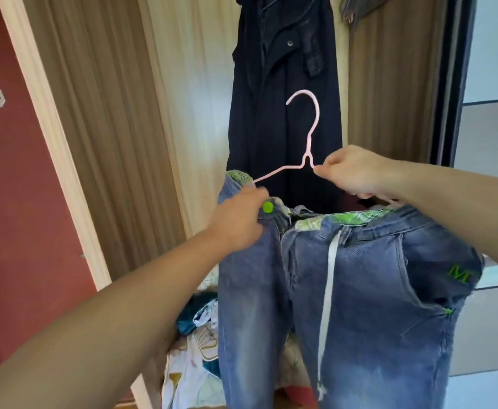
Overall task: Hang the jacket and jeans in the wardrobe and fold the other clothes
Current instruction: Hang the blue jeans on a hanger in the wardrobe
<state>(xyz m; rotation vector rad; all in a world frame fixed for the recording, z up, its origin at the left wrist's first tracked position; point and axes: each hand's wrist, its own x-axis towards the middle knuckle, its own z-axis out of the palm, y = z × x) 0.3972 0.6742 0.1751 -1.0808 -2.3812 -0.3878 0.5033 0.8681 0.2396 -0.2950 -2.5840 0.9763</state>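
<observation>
Our left hand (237, 221) grips the jeans (345, 290) at the waistband beside the green button (267, 206); our right hand (352, 172) pinches the pink hanger (306, 137) near its neck. The jeans hang on it before the black jacket (283, 93), which hangs in the wardrobe.

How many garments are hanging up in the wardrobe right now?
1 for certain: the dark jacket, hanging at centre. A greyish item at the top right edge may be another, but it is cut off. The jeans are not hung yet; both hands hold them with the pink hanger.
</observation>
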